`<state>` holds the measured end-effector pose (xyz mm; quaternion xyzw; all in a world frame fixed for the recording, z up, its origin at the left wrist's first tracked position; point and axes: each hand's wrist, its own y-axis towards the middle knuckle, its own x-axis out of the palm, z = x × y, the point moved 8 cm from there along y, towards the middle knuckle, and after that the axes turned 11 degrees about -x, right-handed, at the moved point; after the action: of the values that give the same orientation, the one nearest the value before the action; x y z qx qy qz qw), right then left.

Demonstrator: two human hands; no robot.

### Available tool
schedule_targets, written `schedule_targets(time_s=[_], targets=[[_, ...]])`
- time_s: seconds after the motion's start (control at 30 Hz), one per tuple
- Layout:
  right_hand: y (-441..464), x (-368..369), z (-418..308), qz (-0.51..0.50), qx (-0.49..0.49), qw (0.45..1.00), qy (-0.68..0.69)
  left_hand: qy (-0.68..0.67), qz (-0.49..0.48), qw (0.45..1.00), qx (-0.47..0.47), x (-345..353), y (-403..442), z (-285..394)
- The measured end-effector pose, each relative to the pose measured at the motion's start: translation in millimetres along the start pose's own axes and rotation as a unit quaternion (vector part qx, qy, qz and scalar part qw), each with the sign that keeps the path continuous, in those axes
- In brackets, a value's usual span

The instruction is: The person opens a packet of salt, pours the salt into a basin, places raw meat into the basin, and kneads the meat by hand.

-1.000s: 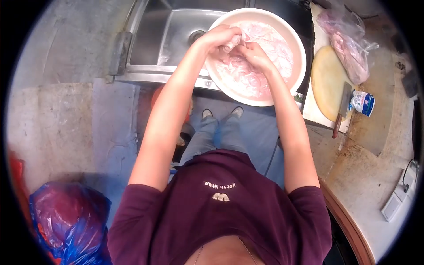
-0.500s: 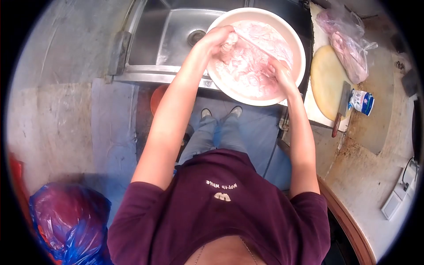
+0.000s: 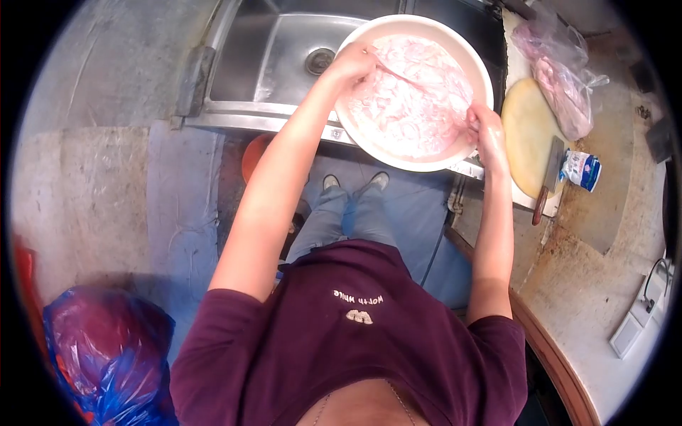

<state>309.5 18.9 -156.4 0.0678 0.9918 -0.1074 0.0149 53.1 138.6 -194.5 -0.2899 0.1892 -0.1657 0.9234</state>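
Observation:
A large white basin rests over the right side of the steel sink. Pale pink, wet strips, which look like meat or casings, fill much of it. My left hand is closed at the basin's upper left, and my right hand is closed at its right edge. A long pale strand stretches from my left hand across the basin toward my right hand. Both hands' fingers are bent round it, though the small details are washed out by glare.
The steel sink with its drain lies left of the basin. On the right are a round yellowish board, a cleaver, a blue-and-white packet and a clear bag of pink meat. A blue bag stands lower left.
My right hand has moved right and down, away from my left hand, to the basin's right edge. The strand is now drawn out between them. My left hand has stayed at the upper left.

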Motion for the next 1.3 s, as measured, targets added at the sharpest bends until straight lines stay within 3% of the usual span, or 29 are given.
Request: schedule_targets(time_s=[0.07,0.17,0.27,0.37,0.47,0.53,0.63,0.67,0.73,0.83,0.87,0.93,0.97,1.1,1.2,1.3], targets=[[5.4,-9.1,-7.6,0.009,-0.015,0.998,0.063,0.010,0.033,0.999,-0.004,-15.7,-11.1,5.8],[8.5,-12.3,-28.7,0.003,-0.041,0.997,0.064,0.218,0.144,0.957,0.124,-22.5,-29.1,26.6],[12.9,-5.4,-48.7,-0.020,-0.066,0.997,0.024,0.236,0.202,0.937,0.162,-21.2,-36.9,35.8],[16.5,21.5,-81.4,-0.050,-0.100,0.993,-0.039,0.027,0.054,0.982,0.177,-7.2,-43.9,55.3],[23.3,52.9,-119.0,-0.098,-0.138,0.983,-0.070,-0.045,-0.058,0.977,0.202,14.9,-77.8,92.9],[27.4,69.9,-149.3,-0.121,-0.179,0.976,-0.018,-0.060,-0.107,0.966,0.227,28.3,-93.6,111.2],[26.0,89.9,-202.7,-0.146,-0.256,0.954,-0.049,-0.060,-0.164,0.954,0.243,38.2,-117.1,130.1],[36.0,89.0,-207.0,-0.193,-0.223,0.955,-0.026,-0.057,-0.180,0.951,0.246,40.3,-123.5,135.1],[15.2,112.5,-239.1,-0.143,-0.281,0.941,-0.125,-0.172,-0.197,0.939,0.225,33.9,-126.2,140.2],[15.8,143.6,-229.8,-0.201,-0.331,0.858,-0.338,-0.426,-0.248,0.856,0.152,19.5,-113.8,134.2],[16.7,155.7,-215.1,-0.226,-0.417,0.791,-0.387,-0.455,-0.245,0.846,0.132,16.4,-107.0,124.9],[9.5,180.0,-204.5,-0.272,-0.375,0.725,-0.510,-0.512,-0.236,0.821,0.090,9.9,-96.9,103.1],[5.2,189.5,-200.5,-0.314,-0.359,0.719,-0.506,-0.522,-0.229,0.818,0.073,7.1,-92.0,91.8],[0.0,209.6,-196.9,-0.394,-0.362,0.713,-0.453,-0.517,-0.213,0.826,0.067,-6.0,-93.6,58.4],[4.7,204.5,-192.1,-0.420,-0.227,0.820,-0.316,-0.524,-0.250,0.810,0.086,-15.5,-102.4,50.5],[7.7,200.8,-197.2,-0.398,-0.205,0.867,-0.218,-0.553,-0.239,0.795,0.069,-21.8,-108.6,46.2]])
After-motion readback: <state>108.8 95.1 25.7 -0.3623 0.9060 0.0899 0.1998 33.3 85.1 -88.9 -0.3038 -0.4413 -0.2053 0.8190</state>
